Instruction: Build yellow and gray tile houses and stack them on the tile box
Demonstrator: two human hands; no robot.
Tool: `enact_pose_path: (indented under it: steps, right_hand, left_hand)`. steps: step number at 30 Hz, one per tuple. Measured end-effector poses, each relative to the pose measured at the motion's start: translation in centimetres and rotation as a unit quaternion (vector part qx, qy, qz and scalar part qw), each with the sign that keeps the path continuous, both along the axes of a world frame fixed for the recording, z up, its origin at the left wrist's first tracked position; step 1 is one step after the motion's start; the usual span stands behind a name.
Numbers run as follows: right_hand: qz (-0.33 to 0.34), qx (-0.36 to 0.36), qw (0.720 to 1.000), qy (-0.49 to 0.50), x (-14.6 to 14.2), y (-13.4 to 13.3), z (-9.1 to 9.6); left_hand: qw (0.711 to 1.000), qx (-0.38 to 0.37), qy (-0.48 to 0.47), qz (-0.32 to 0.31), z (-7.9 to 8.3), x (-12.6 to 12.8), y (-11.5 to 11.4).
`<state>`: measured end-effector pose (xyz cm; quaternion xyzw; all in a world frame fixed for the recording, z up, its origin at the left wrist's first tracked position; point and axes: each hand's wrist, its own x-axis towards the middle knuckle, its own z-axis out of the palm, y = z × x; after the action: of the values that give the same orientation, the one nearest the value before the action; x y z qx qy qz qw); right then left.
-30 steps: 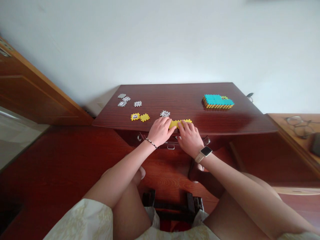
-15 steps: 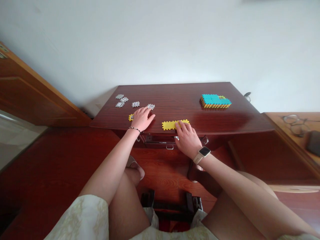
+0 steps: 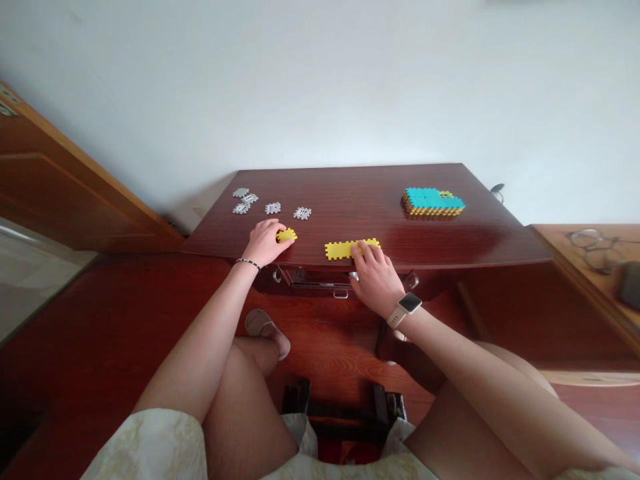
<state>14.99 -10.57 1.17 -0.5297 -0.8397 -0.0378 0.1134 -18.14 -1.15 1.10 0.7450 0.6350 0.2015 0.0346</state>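
My left hand (image 3: 265, 243) rests on the dark wooden table (image 3: 350, 200) with its fingers closed round a small yellow puzzle tile (image 3: 287, 235). My right hand (image 3: 374, 275) lies at the table's near edge, fingers flat on the right end of a strip of joined yellow tiles (image 3: 345, 249). Several grey tiles (image 3: 273, 208) lie spread at the far left of the table. A stack of tiles with a teal top (image 3: 433, 201) sits at the far right.
A drawer with a metal handle (image 3: 320, 285) sits under the table's front edge. To the right stands a lighter wooden surface (image 3: 590, 267) with glasses (image 3: 590, 248) and a dark object (image 3: 630, 285). A door (image 3: 60, 193) is at the left.
My left hand left the yellow strip, went left across the table and now closes on a small yellow tile. A grey tile moved farther back. My right hand stayed on the strip.
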Motion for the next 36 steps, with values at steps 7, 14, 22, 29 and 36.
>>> enact_pose_path:
  steps: [7, 14, 22, 29, 36]
  right_hand:
    - [-0.004, -0.007, 1.000, -0.010, 0.1, 0.0, 0.0]
    - [0.000, -0.005, 1.000, -0.005, 0.0, -0.1, 0.1]
    - [0.003, 0.000, 1.000, -0.002, -0.1, -0.1, 0.0]
    - [0.005, -0.006, 1.000, -0.008, -0.3, -0.2, 0.2]
    - [0.007, 0.000, 1.000, -0.002, -0.5, -0.2, 0.1]
  left_hand:
    - [0.997, 0.013, -0.066, -0.046, 0.8, 2.0, -0.3]
    - [0.971, -0.002, -0.213, -0.108, 1.0, 4.2, -0.6]
    - [0.921, -0.013, -0.364, -0.137, 0.9, 6.4, -1.1]
    - [0.911, -0.008, -0.378, -0.163, 0.9, 7.9, -1.0]
    - [0.909, -0.008, -0.379, -0.176, 0.7, 9.2, -0.8]
